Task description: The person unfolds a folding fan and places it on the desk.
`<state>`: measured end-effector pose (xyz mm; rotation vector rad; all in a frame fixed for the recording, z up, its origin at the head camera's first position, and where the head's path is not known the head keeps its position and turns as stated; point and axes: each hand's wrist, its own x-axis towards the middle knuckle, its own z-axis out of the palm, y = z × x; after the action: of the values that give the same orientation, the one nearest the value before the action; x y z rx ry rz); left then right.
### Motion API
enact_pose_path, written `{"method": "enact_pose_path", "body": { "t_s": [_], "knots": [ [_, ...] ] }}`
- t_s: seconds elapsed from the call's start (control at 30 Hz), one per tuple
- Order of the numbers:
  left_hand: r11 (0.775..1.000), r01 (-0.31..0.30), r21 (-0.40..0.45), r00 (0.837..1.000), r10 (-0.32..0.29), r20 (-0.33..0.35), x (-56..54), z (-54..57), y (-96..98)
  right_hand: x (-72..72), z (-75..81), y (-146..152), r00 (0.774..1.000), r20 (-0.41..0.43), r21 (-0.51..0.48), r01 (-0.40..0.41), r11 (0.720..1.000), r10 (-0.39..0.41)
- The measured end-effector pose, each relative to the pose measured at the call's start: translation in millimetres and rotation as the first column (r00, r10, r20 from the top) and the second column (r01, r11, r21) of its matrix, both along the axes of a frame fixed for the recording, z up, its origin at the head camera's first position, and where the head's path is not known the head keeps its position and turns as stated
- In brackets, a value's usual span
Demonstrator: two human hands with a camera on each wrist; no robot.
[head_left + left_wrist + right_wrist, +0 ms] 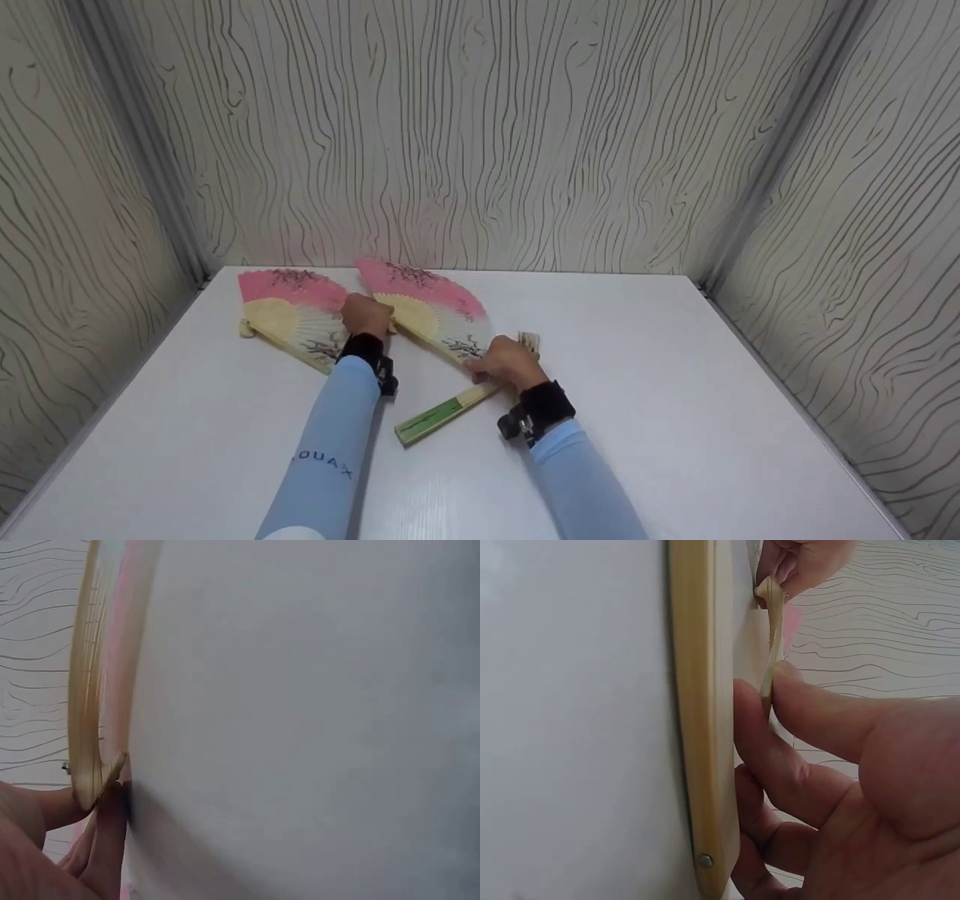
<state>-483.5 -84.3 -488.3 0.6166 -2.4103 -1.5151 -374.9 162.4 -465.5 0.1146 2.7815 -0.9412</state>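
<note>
Head: toward the worktop [675, 420]'s back edge, the left hand [366, 315] grips the middle fan [429, 300]'s pivot, the right hand [510, 361] its rib, seemingly keeping it spread.

Left wrist: pivot pinched.

Right wrist: rib pinched, closed fan [697, 690] beside.

Soft, fairly even light lies over the white table [675, 412], with a pale sheen at its near edge. I notice a faint pink blush on the back wall [480, 135] above the held pink fan [427, 304]. The left wrist view is dim, a blurred shadow spreading beside the left hand [367, 316]; in the right, hazy glare whitens the upper left corner.
</note>
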Motion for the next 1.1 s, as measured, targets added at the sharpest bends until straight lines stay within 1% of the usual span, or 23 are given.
{"method": "enact_pose_path", "body": {
  "t_s": [0.1,0.13,0.17,0.2,0.3,0.37,0.4,0.47,0.53,0.57,0.63,0.67,0.7,0.77,0.87,0.97,1.03,1.1],
  "knots": [
    [0.995,0.02,-0.094,0.999,-0.018,0.029,-2.5,2.1,0.3,3.4,2.0,0,1.0,0.016,0.023,-0.004,1.0,0.004],
    [0.992,0.029,-0.123,0.999,-0.025,0.038,-3.2,3.8,0.1,3.9,3.3,-1,1.0,0.025,0.022,-0.002,1.0,0.001],
    [0.987,0.036,-0.155,0.999,-0.03,0.037,-7.1,2.1,-0.9,4.3,4.4,-2,0.999,0.034,0.015,0.0,1.0,0.0],
    [0.982,0.041,-0.185,0.998,-0.033,0.044,-7.6,3.2,-0.5,4.7,5.3,-2,0.999,0.044,0.01,-0.003,1.0,0.002],
    [0.965,0.054,-0.255,0.998,-0.047,0.036,-6.5,6.0,3.0,6.1,7.3,-5,0.998,0.061,-0.003,-0.013,1.0,0.014],
    [0.957,0.06,-0.284,0.998,-0.056,0.021,-4.9,6.5,6.2,6.9,8.1,-6,0.998,0.056,0.012,-0.031,0.999,0.03],
    [0.954,0.062,-0.292,0.998,-0.06,0.018,-0.7,9.7,8.9,7.6,8.6,-7,0.998,0.043,0.025,-0.037,0.999,0.036],
    [0.948,0.069,-0.31,0.997,-0.072,0.001,1.8,10.0,11.4,9.4,10.0,-9,0.999,-0.011,0.065,-0.044,0.997,0.045],
    [0.946,0.073,-0.315,0.997,-0.08,-0.009,3.7,10.0,12.8,10.7,11.5,-13,0.996,-0.058,0.065,-0.062,0.996,0.066],
    [0.945,0.074,-0.318,0.996,-0.083,-0.013,4.6,9.9,13.2,11.2,12.3,-15,0.992,-0.092,0.06,-0.084,0.995,0.09],
    [0.943,0.076,-0.325,0.996,-0.084,-0.01,5.9,10.0,14.2,11.8,13.0,-20,0.976,-0.163,0.049,-0.141,0.989,0.147],
    [0.942,0.078,-0.326,0.996,-0.085,-0.007,6.2,10.1,14.9,11.9,12.7,-22,0.967,-0.178,0.039,-0.176,0.984,0.18],
    [0.941,0.084,-0.327,0.996,-0.089,-0.002,6.2,10.3,15.3,12.3,11.9,-24,0.959,-0.186,0.031,-0.21,0.977,0.212],
    [0.941,0.1,-0.322,0.995,-0.102,0.011,6.1,10.8,15.8,13.0,8.2,-28,0.94,-0.212,0.059,-0.26,0.964,0.266],
    [0.942,0.119,-0.313,0.993,-0.118,0.023,6.0,11.9,15.1,12.8,1.0,-32,0.928,-0.232,0.09,-0.279,0.956,0.293],
    [0.943,0.115,-0.313,0.993,-0.112,0.027,6.7,12.1,12.3,11.1,-3.9,-37,0.905,-0.28,0.129,-0.296,0.946,0.321],
    [0.941,0.114,-0.317,0.993,-0.114,0.021,7.4,11.7,10.5,11.1,-3.3,-40,0.898,-0.278,0.124,-0.317,0.94,0.34],
    [0.936,0.119,-0.331,0.993,-0.119,0.022,6.8,11.0,9.8,13.2,-0.3,-42,0.902,-0.238,0.109,-0.344,0.933,0.36]
  ]
}}
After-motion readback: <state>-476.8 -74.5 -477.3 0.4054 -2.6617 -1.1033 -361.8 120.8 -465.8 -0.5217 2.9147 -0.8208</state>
